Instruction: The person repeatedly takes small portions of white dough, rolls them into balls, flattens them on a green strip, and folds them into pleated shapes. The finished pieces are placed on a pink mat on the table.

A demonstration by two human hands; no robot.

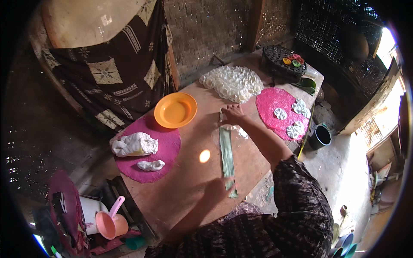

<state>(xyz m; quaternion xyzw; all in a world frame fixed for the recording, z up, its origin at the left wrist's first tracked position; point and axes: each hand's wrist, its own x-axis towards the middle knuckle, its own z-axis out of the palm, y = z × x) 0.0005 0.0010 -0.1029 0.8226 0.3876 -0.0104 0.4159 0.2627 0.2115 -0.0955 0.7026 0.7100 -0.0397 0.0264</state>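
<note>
A long green leaf strip (pixel 225 148) lies on the brown tabletop in front of me. At its near end is my left hand (pixel 228 184), its fingers apart and touching the strip. My right hand (pixel 233 112) reaches to the far end, fingers bent down over something pale that it mostly hides. A bit of white dough (pixel 230 127) shows just below that hand, and white crumbs (pixel 243 133) lie beside it. On a purple round mat (pixel 161 165) to the left rest a large white dough lump (pixel 135 144) and a smaller dough piece (pixel 151 165).
An orange plate (pixel 174 110) overlaps the purple mat. Farther back are a heap of white coiled pieces (pixel 232 84) and a pink round mat (pixel 271 107) with several white flower-shaped pieces. A dark basket (pixel 279 73) carries coloured pieces. A dark bucket (pixel 321 136) stands at right.
</note>
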